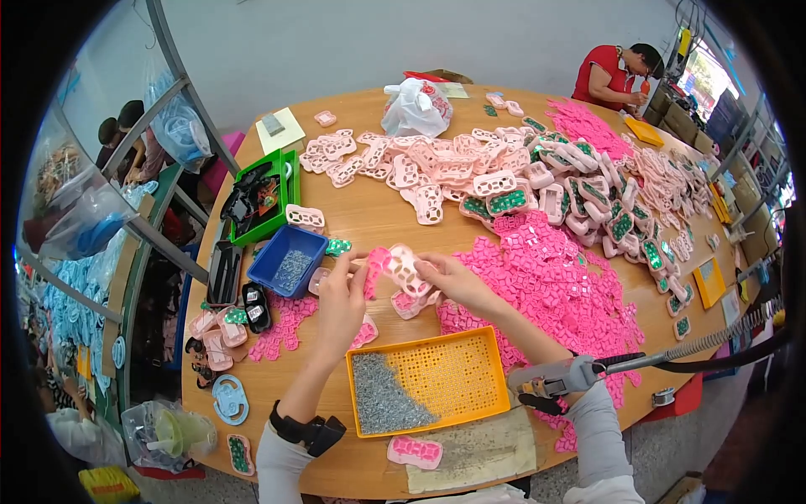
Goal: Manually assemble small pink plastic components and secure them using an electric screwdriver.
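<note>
My left hand [342, 290] is closed, its fingertips pinching a bright pink plastic button piece [378, 262]. Close beside it, my right hand [457, 281] grips a pale pink plastic shell [405, 270] with several cut-out holes. The two parts meet or overlap between my hands; whether they are joined I cannot tell. Under them on the table lies another pale pink shell [408, 304]. Nearer to me sits a yellow perforated tray [453, 378] with small grey metal screws [382, 395] heaped at its left. A shell with pink buttons [415, 453] lies in front of the tray.
A large pile of bright pink button pieces [554, 294] spreads to the right. Pale pink shells [453, 164] and shells with green circuit boards [588, 189] cover the back. At left stand a blue bin [273, 273] and green tray [290, 181]. An electric screwdriver [554, 378] hangs near my right forearm.
</note>
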{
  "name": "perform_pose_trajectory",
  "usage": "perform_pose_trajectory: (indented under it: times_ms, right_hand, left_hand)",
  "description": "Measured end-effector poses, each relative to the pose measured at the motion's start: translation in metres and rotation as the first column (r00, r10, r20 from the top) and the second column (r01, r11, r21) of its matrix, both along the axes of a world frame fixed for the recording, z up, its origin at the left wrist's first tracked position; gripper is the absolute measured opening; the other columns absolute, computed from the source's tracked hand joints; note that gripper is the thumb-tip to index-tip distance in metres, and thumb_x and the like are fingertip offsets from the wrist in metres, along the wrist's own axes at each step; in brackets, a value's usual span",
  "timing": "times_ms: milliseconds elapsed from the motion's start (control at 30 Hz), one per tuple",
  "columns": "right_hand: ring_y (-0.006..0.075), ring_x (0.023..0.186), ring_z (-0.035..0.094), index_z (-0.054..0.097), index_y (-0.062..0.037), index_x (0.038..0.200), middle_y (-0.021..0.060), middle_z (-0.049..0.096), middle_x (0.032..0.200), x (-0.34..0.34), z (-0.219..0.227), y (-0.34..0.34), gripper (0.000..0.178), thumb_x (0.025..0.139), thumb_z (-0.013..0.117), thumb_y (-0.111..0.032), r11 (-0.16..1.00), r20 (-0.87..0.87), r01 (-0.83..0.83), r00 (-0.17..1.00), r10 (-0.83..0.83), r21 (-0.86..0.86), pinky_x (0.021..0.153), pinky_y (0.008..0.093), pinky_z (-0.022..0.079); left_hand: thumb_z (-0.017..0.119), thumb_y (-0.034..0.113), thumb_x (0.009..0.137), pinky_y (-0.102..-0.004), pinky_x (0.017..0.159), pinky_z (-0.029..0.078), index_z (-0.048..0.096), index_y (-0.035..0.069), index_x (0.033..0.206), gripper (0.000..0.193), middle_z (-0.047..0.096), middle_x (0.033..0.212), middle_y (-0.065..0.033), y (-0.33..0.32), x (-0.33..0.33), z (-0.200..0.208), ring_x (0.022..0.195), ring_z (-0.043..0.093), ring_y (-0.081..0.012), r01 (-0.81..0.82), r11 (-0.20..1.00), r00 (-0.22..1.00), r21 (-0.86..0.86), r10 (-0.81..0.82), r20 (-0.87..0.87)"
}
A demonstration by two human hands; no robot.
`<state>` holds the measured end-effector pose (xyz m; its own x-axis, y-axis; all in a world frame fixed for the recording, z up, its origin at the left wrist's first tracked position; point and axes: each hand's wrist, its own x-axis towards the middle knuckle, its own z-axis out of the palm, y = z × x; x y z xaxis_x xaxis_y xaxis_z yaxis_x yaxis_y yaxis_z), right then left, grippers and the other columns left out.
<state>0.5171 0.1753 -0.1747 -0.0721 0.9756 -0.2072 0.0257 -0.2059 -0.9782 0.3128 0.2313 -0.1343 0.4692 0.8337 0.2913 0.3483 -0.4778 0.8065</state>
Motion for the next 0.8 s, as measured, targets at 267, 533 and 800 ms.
perform_pose_trajectory:
  times_ms: [267,533,800]
  right_hand:
    - [0.0241,0.103,0.063,0.026,-0.0100,0.141,0.0125,0.058,0.118,-0.023,-0.004,-0.001,0.052,0.098,0.050,-0.023,0.998,-0.319,0.058,0.946,-0.064,-0.029,0.086,0.0326,0.054]
    - [0.0223,0.100,0.064,0.031,-0.0065,0.136,0.0137,0.058,0.117,-0.029,-0.015,0.000,0.050,0.094,0.056,-0.011,0.980,-0.299,0.120,0.952,-0.068,0.160,0.084,0.0334,0.055]
    - [0.0195,0.093,0.065,0.037,-0.0021,0.132,0.0135,0.059,0.112,-0.010,-0.010,-0.005,0.048,0.090,0.060,-0.006,0.960,-0.005,-0.073,0.997,0.078,0.269,0.081,0.0323,0.056]
  left_hand:
    - [0.065,0.008,0.086,-0.0208,0.062,0.044,0.058,0.003,0.091,0.010,0.059,0.081,-0.0012,0.003,0.026,-0.031,0.074,0.055,-0.0066,0.044,0.942,0.906,-0.334,0.103,0.410]
    - [0.073,0.013,0.077,-0.0328,0.075,0.042,0.064,0.004,0.081,0.014,0.059,0.087,-0.0070,-0.012,0.036,-0.035,0.083,0.052,-0.0204,-0.266,0.963,0.960,0.052,0.259,0.108]
    - [0.070,0.008,0.081,-0.0327,0.082,0.051,0.059,-0.003,0.107,0.031,0.061,0.106,-0.0149,-0.009,0.027,-0.013,0.096,0.061,-0.0191,0.007,0.995,0.921,-0.096,0.031,0.388]
